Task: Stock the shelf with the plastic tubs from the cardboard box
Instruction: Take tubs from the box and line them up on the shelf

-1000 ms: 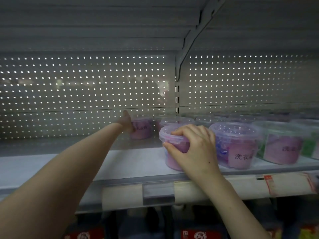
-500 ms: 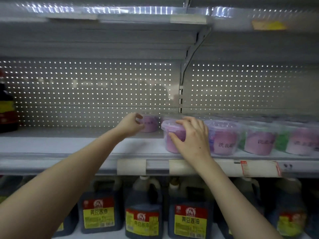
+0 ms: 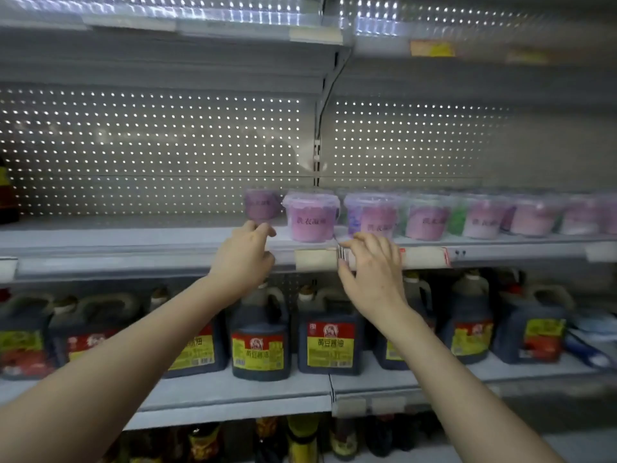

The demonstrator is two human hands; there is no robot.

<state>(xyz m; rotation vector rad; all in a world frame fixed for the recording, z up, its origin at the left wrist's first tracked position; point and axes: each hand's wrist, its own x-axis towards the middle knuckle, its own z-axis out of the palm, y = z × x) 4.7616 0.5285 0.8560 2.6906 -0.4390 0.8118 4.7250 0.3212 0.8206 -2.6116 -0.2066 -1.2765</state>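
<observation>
Hands (image 3: 245, 259) now off the tubs (image 3: 312, 217)

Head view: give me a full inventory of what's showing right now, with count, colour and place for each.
tubs: at least seven, clear with mostly purple fill, some green; in a row on the middle shelf, one more behind the row's left end; the right ones are blurred
shelf: one, grey, under the tubs
back panel: grey, perforated, behind the tubs
labels: a few, pale, on the shelf's front edge
dark bottle: one, far left on the tub shelf
jugs: at least seven, dark with red-and-yellow labels, on the shelf below
bottles: several, dark, blurred, on the bottom shelf
left hand: empty, fingers loosely curled, at the shelf edge
right hand: empty, at the labels
</observation>
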